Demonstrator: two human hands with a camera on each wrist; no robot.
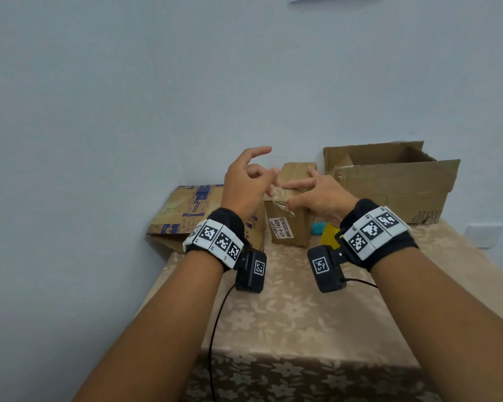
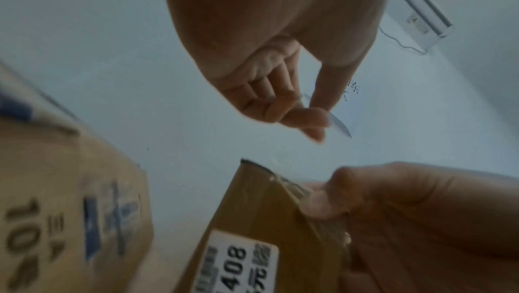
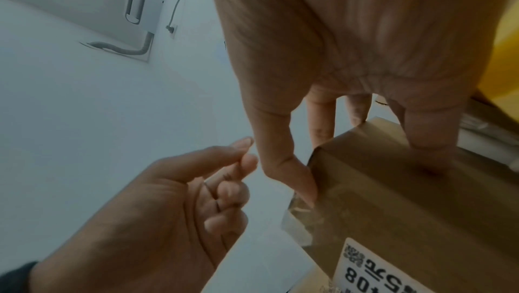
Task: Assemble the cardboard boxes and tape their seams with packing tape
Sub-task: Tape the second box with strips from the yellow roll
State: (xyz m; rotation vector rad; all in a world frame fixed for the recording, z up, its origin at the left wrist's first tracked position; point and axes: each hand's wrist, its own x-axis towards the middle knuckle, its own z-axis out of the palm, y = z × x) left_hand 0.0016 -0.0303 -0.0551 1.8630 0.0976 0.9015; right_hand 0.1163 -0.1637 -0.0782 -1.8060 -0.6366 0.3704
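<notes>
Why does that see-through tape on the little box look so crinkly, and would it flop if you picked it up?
Probably floppy: the clear tape looks thin and its loose end hangs wrinkled off the small box. It likely sticks to fingers too; the right hand presses it down. It seems very light.

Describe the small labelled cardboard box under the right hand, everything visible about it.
The small box is plain brown cardboard, closed, standing on the table between a flattened printed carton and a large open box. A white label with black print, including "1408", sits on its near face. Clear tape crosses its top edge, one crinkled end hanging loose. The right hand rests on top, thumb pressing the tape at the corner.
</notes>
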